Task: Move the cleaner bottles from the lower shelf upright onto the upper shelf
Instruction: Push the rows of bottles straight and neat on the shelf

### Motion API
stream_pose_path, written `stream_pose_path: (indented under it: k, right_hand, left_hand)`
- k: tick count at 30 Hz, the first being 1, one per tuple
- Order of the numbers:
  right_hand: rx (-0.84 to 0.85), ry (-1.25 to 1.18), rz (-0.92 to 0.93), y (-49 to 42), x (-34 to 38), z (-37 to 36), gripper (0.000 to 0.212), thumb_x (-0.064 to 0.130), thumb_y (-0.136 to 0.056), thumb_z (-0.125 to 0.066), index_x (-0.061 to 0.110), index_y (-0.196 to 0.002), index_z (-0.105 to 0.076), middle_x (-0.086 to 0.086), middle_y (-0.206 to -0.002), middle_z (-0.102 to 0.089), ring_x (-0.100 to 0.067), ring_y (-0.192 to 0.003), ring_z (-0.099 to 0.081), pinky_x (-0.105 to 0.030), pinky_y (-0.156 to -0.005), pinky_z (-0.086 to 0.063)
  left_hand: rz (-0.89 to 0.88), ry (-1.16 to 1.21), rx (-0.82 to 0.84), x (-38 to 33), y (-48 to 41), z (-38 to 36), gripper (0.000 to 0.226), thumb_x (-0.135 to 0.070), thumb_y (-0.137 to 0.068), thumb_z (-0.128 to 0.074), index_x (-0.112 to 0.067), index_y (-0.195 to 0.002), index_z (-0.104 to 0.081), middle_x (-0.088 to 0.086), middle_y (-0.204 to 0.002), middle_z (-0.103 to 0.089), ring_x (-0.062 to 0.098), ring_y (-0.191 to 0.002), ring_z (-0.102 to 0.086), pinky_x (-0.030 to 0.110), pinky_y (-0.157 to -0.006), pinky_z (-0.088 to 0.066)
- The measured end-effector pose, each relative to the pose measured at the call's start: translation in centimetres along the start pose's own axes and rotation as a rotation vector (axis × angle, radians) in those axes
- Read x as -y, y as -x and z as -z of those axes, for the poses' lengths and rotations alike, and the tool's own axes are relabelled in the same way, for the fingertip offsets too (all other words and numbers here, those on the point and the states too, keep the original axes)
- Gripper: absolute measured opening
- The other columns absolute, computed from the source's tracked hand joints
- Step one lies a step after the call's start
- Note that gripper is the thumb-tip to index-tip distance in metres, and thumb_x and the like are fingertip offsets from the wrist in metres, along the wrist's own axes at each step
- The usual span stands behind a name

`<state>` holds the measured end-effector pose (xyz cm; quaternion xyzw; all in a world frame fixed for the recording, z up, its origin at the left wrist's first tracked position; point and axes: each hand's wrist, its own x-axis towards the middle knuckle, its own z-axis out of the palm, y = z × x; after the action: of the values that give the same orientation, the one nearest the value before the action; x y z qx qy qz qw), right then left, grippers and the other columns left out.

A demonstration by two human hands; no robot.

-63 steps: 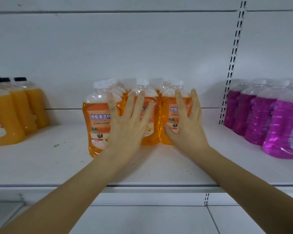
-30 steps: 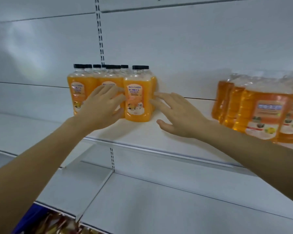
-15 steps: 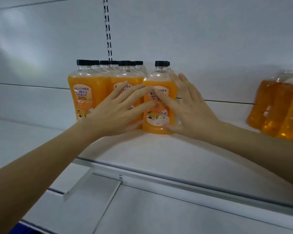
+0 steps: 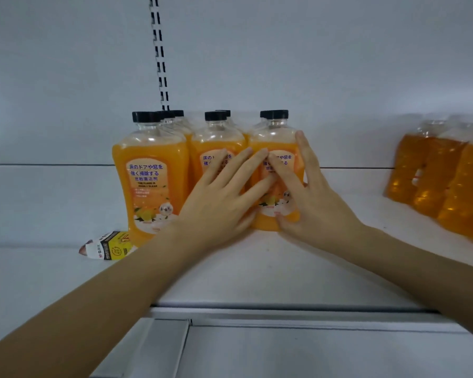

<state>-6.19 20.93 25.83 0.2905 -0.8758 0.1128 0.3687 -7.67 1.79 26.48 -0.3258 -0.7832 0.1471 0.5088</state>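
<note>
Clear plastic cleaner bottles [image 4: 150,186] with black screw caps, bright orange liquid and printed orange-and-white labels stand upright in rows on the white metal shelf [image 4: 257,271]. The left hand [image 4: 216,205] lies flat with straight, spread fingers across the front middle and right-hand bottles, while the right hand [image 4: 314,205] presses straight fingers on the front right-hand bottle [image 4: 277,137], thumb near its base. A small printed packet [image 4: 107,245] lies just beside the leftmost bottle, and amber bottles [image 4: 434,175] stand well apart to the right
</note>
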Motion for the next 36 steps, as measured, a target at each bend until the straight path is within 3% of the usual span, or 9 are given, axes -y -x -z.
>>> stream_pose_path:
  k: [9, 14, 18, 21, 26, 30, 33, 36]
  right_hand:
    - [-0.013, 0.065, -0.062, 0.1, 1.5, -0.7, 0.095, 0.023, -0.08, -0.066, 0.038, -0.139, 0.008, -0.001, -0.149, 0.029, -0.032, -0.139, -0.027, -0.039, -0.079, -0.054]
    - [-0.044, 0.043, -0.057, 0.4, 1.2, -1.3, 0.093, 0.027, -0.081, -0.065, 0.035, -0.143, 0.003, -0.002, -0.151, 0.026, -0.03, -0.142, -0.019, -0.037, -0.089, -0.051]
    - [-0.147, 0.106, -0.056, 0.0, 1.1, -1.6, 0.083, 0.029, -0.078, -0.068, 0.024, -0.146, -0.019, -0.013, -0.154, 0.005, -0.037, -0.135, -0.032, -0.032, -0.083, -0.046]
    - [-0.2, 0.179, -0.071, 0.0, 1.0, -1.3, 0.071, 0.032, -0.078, -0.063, 0.016, -0.141, -0.036, -0.025, -0.151, -0.016, -0.044, -0.133, -0.032, -0.05, -0.098, -0.041]
    - [-0.181, 0.299, -0.011, 0.5, 1.6, -0.8, 0.07, 0.035, -0.077, -0.063, 0.015, -0.139, -0.035, -0.031, -0.145, -0.027, -0.05, -0.133, -0.027, -0.061, -0.102, -0.033]
    - [-0.116, 0.344, 0.038, 0.6, 2.0, -0.3, 0.075, 0.026, -0.068, -0.079, 0.008, -0.134, -0.048, -0.031, -0.143, -0.033, -0.051, -0.132, -0.027, -0.054, -0.096, -0.041]
    - [-0.057, 0.37, 0.022, 0.2, 2.6, 0.0, 0.079, 0.025, -0.065, -0.082, 0.007, -0.134, -0.049, -0.031, -0.142, -0.033, -0.051, -0.131, -0.029, -0.048, -0.085, -0.051]
    - [-0.026, 0.371, -0.002, 0.0, 3.0, 0.2, 0.079, 0.025, -0.065, -0.082, 0.007, -0.134, -0.048, -0.031, -0.142, -0.033, -0.05, -0.131, -0.029, -0.046, -0.081, -0.053]
  left_hand:
    - [0.025, 0.066, -0.023, 0.5, 0.7, 0.2, 0.045, -0.031, -0.089, -0.041, -0.017, -0.131, -0.052, 0.014, -0.144, -0.042, 0.031, -0.132, -0.04, 0.051, -0.108, -0.029]
    - [0.015, 0.06, -0.017, 0.4, 0.8, 0.0, 0.046, -0.03, -0.088, -0.044, -0.016, -0.132, -0.051, 0.014, -0.144, -0.042, 0.031, -0.133, -0.04, 0.05, -0.108, -0.029]
    - [0.024, 0.028, -0.023, 0.2, 0.8, 0.2, 0.043, -0.028, -0.087, -0.045, -0.016, -0.127, -0.056, 0.013, -0.143, -0.044, 0.031, -0.132, -0.041, 0.05, -0.107, -0.031]
    - [0.068, -0.028, -0.055, -0.2, 0.8, 0.8, 0.038, -0.024, -0.085, -0.053, -0.013, -0.121, -0.06, 0.014, -0.141, -0.047, 0.031, -0.132, -0.041, 0.052, -0.107, -0.032]
    - [0.233, -0.22, -0.009, -0.5, 2.6, 2.0, 0.039, -0.026, -0.087, -0.05, -0.012, -0.123, -0.059, 0.015, -0.14, -0.047, 0.033, -0.131, -0.041, 0.06, -0.106, -0.024]
    - [0.252, -0.35, 0.088, -0.2, 3.3, 2.4, 0.051, -0.034, -0.084, -0.055, -0.014, -0.131, -0.053, 0.013, -0.141, -0.046, 0.03, -0.132, -0.042, 0.057, -0.104, -0.031]
    - [0.249, -0.348, 0.068, 0.1, 2.8, 2.4, 0.044, -0.028, -0.089, -0.042, -0.016, -0.129, -0.055, 0.011, -0.139, -0.05, 0.026, -0.128, -0.047, 0.055, -0.103, -0.035]
    - [0.275, -0.347, 0.075, 0.2, 2.5, 2.4, 0.059, -0.023, -0.087, -0.015, -0.017, -0.128, -0.057, 0.009, -0.138, -0.051, 0.024, -0.127, -0.048, 0.054, -0.103, -0.034]
